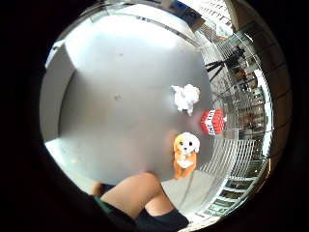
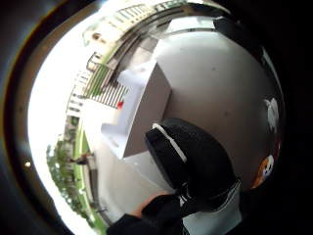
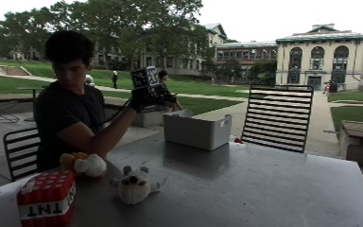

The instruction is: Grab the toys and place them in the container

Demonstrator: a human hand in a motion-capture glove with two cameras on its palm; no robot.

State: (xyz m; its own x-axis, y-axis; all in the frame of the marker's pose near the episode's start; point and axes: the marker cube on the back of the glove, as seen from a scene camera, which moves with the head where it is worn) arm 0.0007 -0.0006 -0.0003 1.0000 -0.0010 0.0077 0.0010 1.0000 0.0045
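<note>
Grey container (image 3: 195, 130) near far edge of table (image 3: 251, 179), open top, interior not visible from the outside view; thumb-side palm view shows pale inner walls, contents can't be made out. Small red item (image 3: 237, 140) just beside container's corner, identity unclear.

Three toys grouped at near corner by the person, all on the tabletop, none in the container:
- red block plush (image 3: 46, 198), white band reading "TNT", seen upside down
- white fluffy plush (image 3: 133, 185) just beside it, toward table middle
- orange-and-white dog plush (image 3: 82, 163) at table edge, next to the forearm

Right hand (image 3: 145, 97) raised above table, between person and container, well apart from toys. Gloved fingers (image 2: 188, 159) loosely curled, holding nothing.
</note>
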